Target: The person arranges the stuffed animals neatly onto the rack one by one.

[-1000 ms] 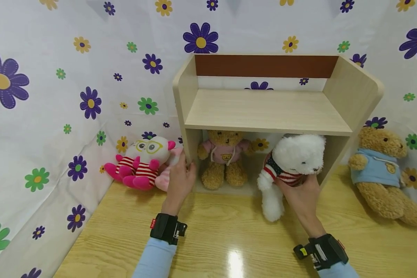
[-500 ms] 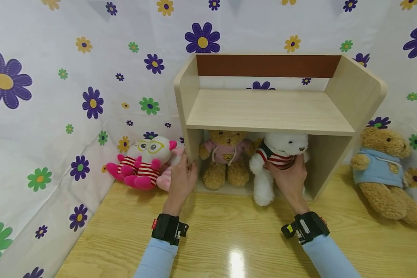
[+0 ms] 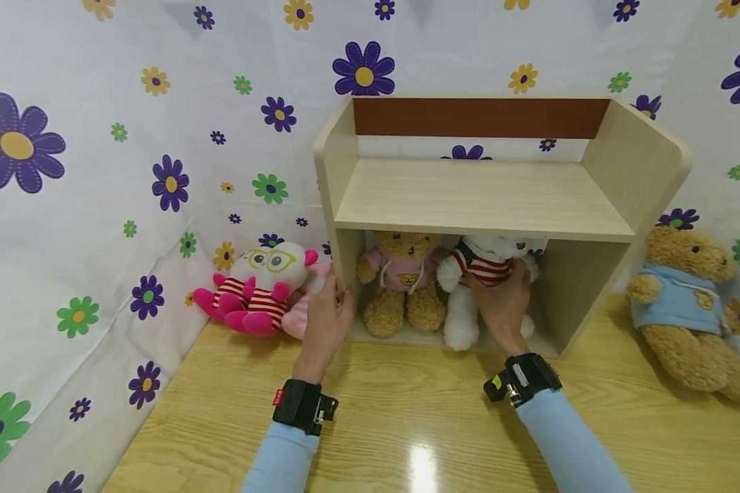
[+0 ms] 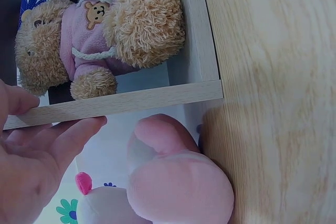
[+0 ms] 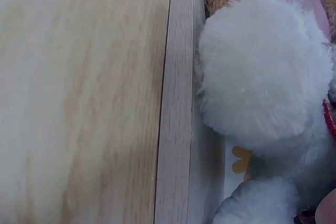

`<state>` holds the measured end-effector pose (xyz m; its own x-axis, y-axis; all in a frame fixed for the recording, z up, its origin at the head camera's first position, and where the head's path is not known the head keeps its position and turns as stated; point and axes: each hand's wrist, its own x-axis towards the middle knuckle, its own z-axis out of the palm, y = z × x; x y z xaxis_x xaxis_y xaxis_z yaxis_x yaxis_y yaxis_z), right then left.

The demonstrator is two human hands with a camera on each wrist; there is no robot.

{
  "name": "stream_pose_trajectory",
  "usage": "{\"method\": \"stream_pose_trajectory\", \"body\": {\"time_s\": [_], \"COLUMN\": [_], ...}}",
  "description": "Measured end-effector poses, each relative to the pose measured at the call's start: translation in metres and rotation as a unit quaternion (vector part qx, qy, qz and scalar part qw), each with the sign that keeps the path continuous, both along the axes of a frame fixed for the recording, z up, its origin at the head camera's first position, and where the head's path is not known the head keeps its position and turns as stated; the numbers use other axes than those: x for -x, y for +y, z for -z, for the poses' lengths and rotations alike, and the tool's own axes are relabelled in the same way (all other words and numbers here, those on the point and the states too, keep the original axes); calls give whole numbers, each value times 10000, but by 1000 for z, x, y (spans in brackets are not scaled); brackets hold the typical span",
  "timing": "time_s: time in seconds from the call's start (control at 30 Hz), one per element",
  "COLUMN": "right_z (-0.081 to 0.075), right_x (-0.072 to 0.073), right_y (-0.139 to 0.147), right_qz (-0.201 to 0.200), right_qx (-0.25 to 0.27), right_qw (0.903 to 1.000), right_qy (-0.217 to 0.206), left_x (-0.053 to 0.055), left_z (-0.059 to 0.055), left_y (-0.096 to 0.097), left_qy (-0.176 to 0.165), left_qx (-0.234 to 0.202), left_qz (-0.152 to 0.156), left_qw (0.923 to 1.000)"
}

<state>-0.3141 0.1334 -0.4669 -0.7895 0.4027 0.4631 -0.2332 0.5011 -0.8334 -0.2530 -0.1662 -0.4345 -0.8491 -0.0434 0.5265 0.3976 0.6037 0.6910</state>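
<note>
My right hand [image 3: 502,301] holds a white teddy bear [image 3: 461,320] in a red-and-white striped shirt by the chest, inside the lower compartment of a small wooden shelf [image 3: 481,198]. The upper shelf board covers the top of its head. In the right wrist view, the bear's furry foot [image 5: 257,72] rests just behind the bottom board's front edge. To its left sits a brown teddy bear [image 3: 401,274] in a pink hoodie. My left hand [image 3: 328,322] pinches the shelf's left side panel [image 4: 121,102], thumb inside and fingers outside.
Pink-and-white plush toys [image 3: 265,291] with striped clothes and a plain pink plush [image 4: 181,187] lie left of the shelf. A brown bear in a blue hoodie [image 3: 681,301] leans at the right. The wooden table [image 3: 370,424] runs up to a flowered cloth backdrop [image 3: 99,226].
My right hand has moved left and deeper into the lower compartment with the white bear, bringing it beside the brown bear. My left hand has kept its grip on the side panel.
</note>
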Motion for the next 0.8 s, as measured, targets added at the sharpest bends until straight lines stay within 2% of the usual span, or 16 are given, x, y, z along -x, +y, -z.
{"method": "stream_pose_trajectory", "body": {"time_s": [0.17, 0.27, 0.47, 0.67, 0.8], "right_z": [1, 2, 3, 5, 8], "right_x": [4, 8, 12, 14, 14], "right_y": [11, 14, 2, -16, -27], "right_qz": [415, 535, 498, 407, 375], "right_qx": [-69, -111, -273, -484, -660], "right_qw": [9988, 9973, 9952, 9947, 9949], "right_qy": [-234, -498, -797, -812, -659], "left_x": [1, 1, 2, 3, 3], "left_z": [1, 2, 3, 5, 7], "left_y": [2, 2, 0, 1, 0], "left_qy": [84, 23, 7, 50, 81], "left_qx": [94, 101, 126, 194, 211], "left_qz": [-69, -153, -146, -209, -236], "left_qw": [9999, 9998, 9998, 9996, 9995]}}
